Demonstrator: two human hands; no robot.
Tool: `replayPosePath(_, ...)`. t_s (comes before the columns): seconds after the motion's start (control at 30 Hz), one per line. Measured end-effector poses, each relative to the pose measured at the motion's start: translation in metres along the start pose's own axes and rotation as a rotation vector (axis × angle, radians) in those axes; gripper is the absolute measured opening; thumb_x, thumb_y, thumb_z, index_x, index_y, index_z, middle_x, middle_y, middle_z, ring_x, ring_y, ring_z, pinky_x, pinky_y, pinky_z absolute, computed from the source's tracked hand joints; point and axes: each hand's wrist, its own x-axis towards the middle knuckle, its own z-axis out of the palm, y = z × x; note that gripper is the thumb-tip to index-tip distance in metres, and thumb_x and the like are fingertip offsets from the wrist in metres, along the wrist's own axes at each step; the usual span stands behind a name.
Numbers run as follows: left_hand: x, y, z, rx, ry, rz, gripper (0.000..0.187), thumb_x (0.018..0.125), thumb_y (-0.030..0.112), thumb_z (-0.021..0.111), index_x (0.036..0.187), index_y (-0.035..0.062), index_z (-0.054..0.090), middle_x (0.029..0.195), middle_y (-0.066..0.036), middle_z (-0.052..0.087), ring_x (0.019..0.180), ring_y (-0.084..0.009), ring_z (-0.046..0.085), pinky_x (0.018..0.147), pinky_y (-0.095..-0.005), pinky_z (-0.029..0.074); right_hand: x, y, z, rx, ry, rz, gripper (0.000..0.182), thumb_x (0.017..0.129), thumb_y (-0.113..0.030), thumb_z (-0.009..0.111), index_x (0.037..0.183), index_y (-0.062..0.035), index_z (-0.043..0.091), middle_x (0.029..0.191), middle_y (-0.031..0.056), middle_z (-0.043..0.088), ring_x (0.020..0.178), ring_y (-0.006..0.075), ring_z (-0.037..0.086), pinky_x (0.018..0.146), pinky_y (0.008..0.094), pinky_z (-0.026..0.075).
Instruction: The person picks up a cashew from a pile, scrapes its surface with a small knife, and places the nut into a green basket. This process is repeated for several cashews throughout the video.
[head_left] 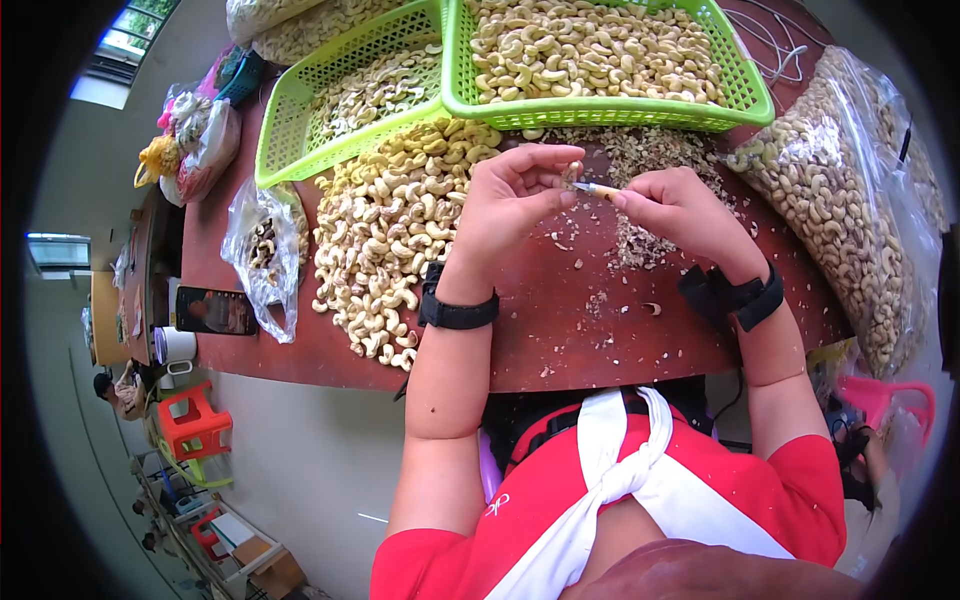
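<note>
My left hand (512, 198) pinches a small cashew (572, 173) between thumb and fingers, above the reddish-brown table. My right hand (682, 208) grips a small knife (597, 190) by its handle, with the short blade pointing left and meeting or nearly meeting the nut. Beside my left wrist spreads a pile of pale cashews (385, 235). Brown skin scraps (650, 170) lie scattered below and behind my right hand. Fingers cover most of the held nut.
Behind the hands stand two green baskets of cashews, one on the left (290, 120) and one on the right (600, 115). A big clear bag of cashews (850, 210) leans at the right. On the left are a small plastic bag (270, 250) and a phone (215, 310).
</note>
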Motion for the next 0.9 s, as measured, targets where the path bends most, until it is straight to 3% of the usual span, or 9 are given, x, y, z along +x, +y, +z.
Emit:
replayPosePath(0.27,0.001,-0.001,0.006,0.045,0.038,0.154,0.04,0.065,-0.016,0.058,0.103,-0.0028,0.054,0.092,-0.008,0.059,0.084,-0.0115,0.056,0.07,-0.021,0.048,-0.003,-0.006,0.001,0.004,0.048,-0.019,0.036,0.08,-0.031,0.056,0.065,0.0017,0.056,0.049,-0.0017,0.041,0.048,0.0051,0.033,0.042,0.0244,0.028)
replayPosePath(0.43,-0.002,0.005,0.007,-0.065,0.016,-0.077,0.037,0.069,-0.007,0.061,0.105,-0.0047,0.052,0.09,-0.009,0.059,0.075,-0.0124,0.058,0.068,-0.0231,0.049,-0.002,-0.004,-0.004,-0.061,0.079,-0.005,0.037,0.079,-0.032,0.057,0.064,0.0028,0.056,0.047,0.0003,0.04,0.045,0.0065,0.033,0.041,0.0256,0.028)
replayPosePath(0.77,-0.002,0.005,-0.005,-0.181,-0.118,-0.251,0.029,0.074,0.001,0.061,0.102,-0.0031,0.053,0.084,-0.009,0.06,0.07,-0.0127,0.058,0.061,-0.0234,0.049,-0.004,-0.008,-0.008,0.009,-0.007,0.096,0.037,0.079,-0.029,0.056,0.058,0.0017,0.053,0.045,-0.0024,0.037,0.043,0.0053,0.031,0.039,0.0255,0.025)
replayPosePath(0.9,-0.001,0.005,-0.003,-0.163,-0.083,-0.215,0.031,0.072,-0.002,0.062,0.102,-0.0023,0.053,0.087,-0.01,0.06,0.071,-0.0122,0.058,0.062,-0.0227,0.049,-0.002,-0.002,-0.008,0.098,-0.038,0.079,0.037,0.081,-0.028,0.055,0.057,-0.0003,0.052,0.047,-0.0054,0.038,0.044,0.0037,0.03,0.039,0.024,0.024)
